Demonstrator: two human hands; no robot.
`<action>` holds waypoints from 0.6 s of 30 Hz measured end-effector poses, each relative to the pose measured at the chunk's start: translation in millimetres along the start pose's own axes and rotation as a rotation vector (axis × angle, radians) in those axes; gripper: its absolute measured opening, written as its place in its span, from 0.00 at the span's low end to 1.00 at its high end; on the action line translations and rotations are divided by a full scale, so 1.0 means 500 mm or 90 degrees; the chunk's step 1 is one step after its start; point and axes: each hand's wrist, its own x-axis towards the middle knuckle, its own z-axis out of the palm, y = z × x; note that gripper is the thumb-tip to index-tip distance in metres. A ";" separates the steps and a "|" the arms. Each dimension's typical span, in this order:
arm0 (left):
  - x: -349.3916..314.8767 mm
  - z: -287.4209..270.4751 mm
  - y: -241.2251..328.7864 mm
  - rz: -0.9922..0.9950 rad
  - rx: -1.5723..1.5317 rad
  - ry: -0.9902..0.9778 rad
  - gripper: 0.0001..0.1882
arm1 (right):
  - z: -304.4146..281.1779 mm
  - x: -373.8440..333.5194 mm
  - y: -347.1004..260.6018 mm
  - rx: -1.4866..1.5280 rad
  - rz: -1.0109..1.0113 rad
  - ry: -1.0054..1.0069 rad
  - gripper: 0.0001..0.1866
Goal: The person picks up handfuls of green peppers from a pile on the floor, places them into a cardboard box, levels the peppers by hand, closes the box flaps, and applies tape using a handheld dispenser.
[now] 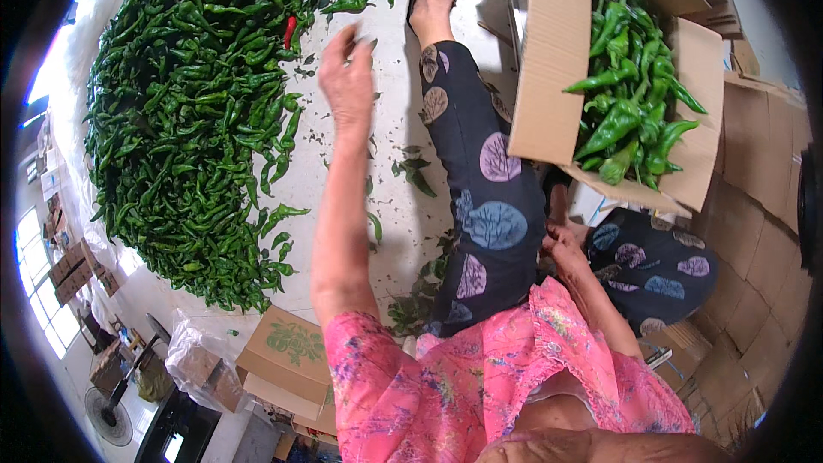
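Note:
My left hand (346, 77) is raised over the pale floor, just right of a large pile of green peppers (189, 120). Its fingers are loosely bent and apart, slightly smeared at the tips, with nothing seen between them. One red pepper (290, 33) lies at the pile's right edge, near this hand. My right hand (561, 243) is low beside my knee, below an open cardboard box (549, 60). Its fingers are small and partly hidden, so what they hold does not show. Green peppers (630, 94) fill the box above its rim, some leaning over the near flap.
My outstretched leg (480, 163) in dark patterned trousers lies between pile and box. Loose leaves (416, 173) and stray peppers dot the floor. A printed cardboard box (283, 343) stands at lower left, a fan (109, 416) beyond it. Flattened cardboard (754, 171) covers the right side.

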 end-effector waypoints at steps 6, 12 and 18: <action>0.099 -0.110 -0.514 -0.029 0.380 0.028 0.32 | -0.010 0.015 0.018 -0.069 0.065 0.023 0.13; 0.152 0.000 -0.528 -0.012 0.398 0.001 0.24 | -0.020 0.036 0.005 -0.046 0.126 0.126 0.16; -0.078 -0.014 -0.439 0.089 0.367 -0.092 0.22 | -0.061 0.063 0.093 -0.077 0.043 0.080 0.17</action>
